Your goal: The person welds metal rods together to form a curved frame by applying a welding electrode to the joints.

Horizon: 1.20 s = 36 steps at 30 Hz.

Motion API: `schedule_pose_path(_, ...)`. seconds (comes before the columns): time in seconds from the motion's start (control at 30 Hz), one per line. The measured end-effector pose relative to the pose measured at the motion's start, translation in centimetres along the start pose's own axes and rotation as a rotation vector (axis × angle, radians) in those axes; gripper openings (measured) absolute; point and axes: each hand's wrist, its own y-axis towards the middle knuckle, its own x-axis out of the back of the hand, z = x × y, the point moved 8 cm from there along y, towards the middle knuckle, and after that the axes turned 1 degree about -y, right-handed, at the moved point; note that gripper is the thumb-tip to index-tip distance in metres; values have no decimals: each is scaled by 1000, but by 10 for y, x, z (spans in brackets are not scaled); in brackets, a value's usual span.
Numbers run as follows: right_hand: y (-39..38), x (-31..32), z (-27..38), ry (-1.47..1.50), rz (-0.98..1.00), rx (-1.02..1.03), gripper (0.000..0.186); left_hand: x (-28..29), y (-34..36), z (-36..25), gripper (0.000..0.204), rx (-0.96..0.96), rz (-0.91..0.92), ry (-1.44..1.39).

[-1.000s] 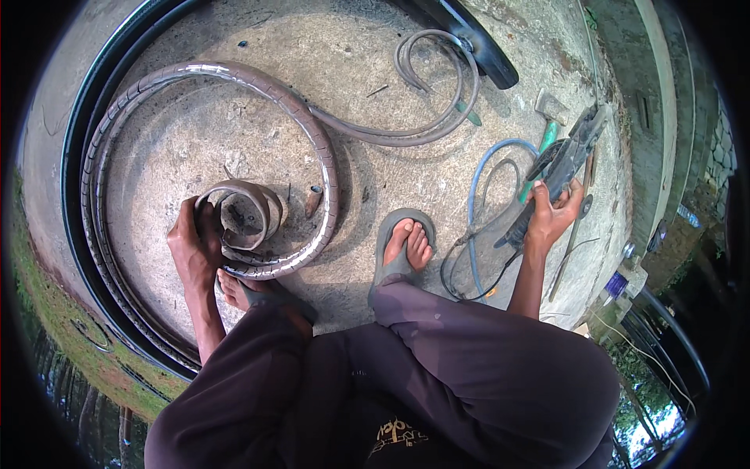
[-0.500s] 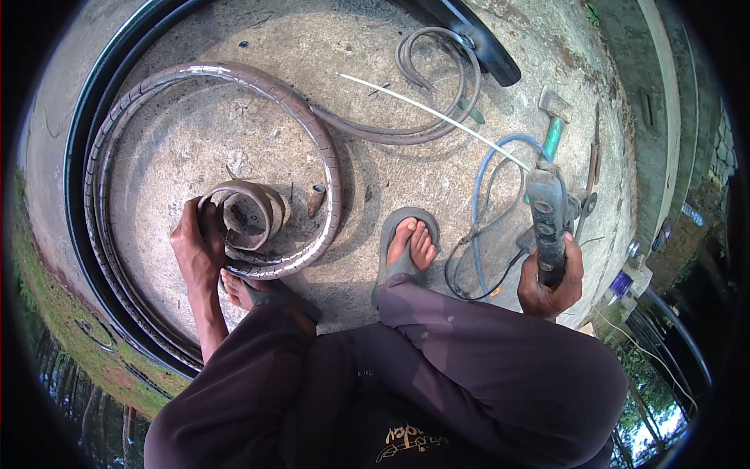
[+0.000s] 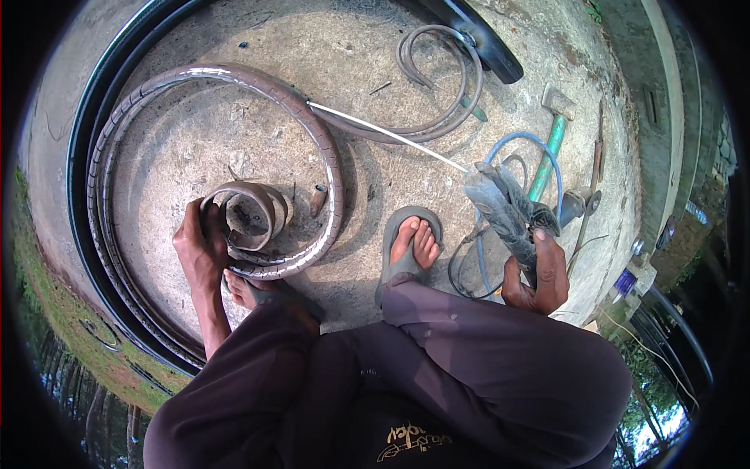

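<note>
My left hand (image 3: 201, 246) is closed on the left side of a small coil of brown metal strip (image 3: 264, 190). That coil stands inside the lower part of a large ring of metal (image 3: 332, 164), whose surface is cut by many lines. My right hand (image 3: 543, 281) grips a worn black welding electrode holder (image 3: 500, 207), tilted to the left. A long pale welding rod (image 3: 391, 133) sticks out of the holder. Its far end appears over the upper right of the ring; whether it touches cannot be made out.
Beyond my right hand lies a hammer (image 3: 551, 156) with a green handle, next to a blue cable (image 3: 522, 136). A thin looped rod (image 3: 473, 86) and a black tube (image 3: 496, 55) lie at the far side. My sandalled foot (image 3: 414, 242) rests on the concrete. A black hoop (image 3: 74, 164) curves along the left.
The electrode holder has swung left and tilted, carrying the rod's tip left and down toward the large ring. My left hand and the small coil stay nearly still.
</note>
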Motion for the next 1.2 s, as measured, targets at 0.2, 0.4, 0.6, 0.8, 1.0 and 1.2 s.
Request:
schedule_pose_path(0.2, -2, -2, -3, 4, -5, -11, 60, 0, 1, 4, 9, 9, -4, -7)
schedule_pose_path(0.4, -6, 2, -7, 53, 2, -7, 59, 3, 1, -4, 11, -68, -24, 32)
schedule_pose_path(0.6, -6, 3, -7, 10, 45, 36, 54, -2, 1, 2, 13, 13, 5, -28)
schedule_pose_path(0.8, -11, -2, -10, 78, -52, 11, 53, 7, -5, 10, 14, 60, 8, 23)
schedule_pose_path(1.0, -10, -4, -6, 33, -17, 56, 52, 4, -3, 7, 13, 41, 6, 5)
schedule_pose_path(1.2, -7, 0, -4, -3, 22, 69, 52, -1, 2, 3, 13, 43, 14, -19)
